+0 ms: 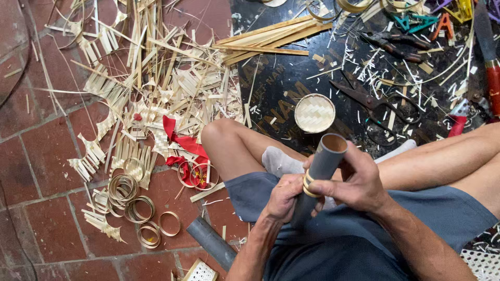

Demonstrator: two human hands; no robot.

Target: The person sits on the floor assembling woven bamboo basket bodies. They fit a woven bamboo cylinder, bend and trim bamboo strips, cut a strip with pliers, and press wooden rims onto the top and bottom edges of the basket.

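I sit cross-legged on the floor. My left hand (284,200) grips the lower part of a grey plastic pipe (324,161) held upright over my lap. My right hand (359,179) closes around the pipe's middle, fingers on a thin bamboo ring (308,183) wrapped round the pipe. The pipe's open top end points up toward the camera.
A small round woven bamboo lid (314,113) lies on the dark mat by my knee. Scissors (372,101), pliers (393,44) and a red-handled knife (492,62) lie beyond. Several bamboo rings (133,203), bamboo strips (156,78), red ribbon (185,148) and another grey pipe (211,242) litter the brick floor.
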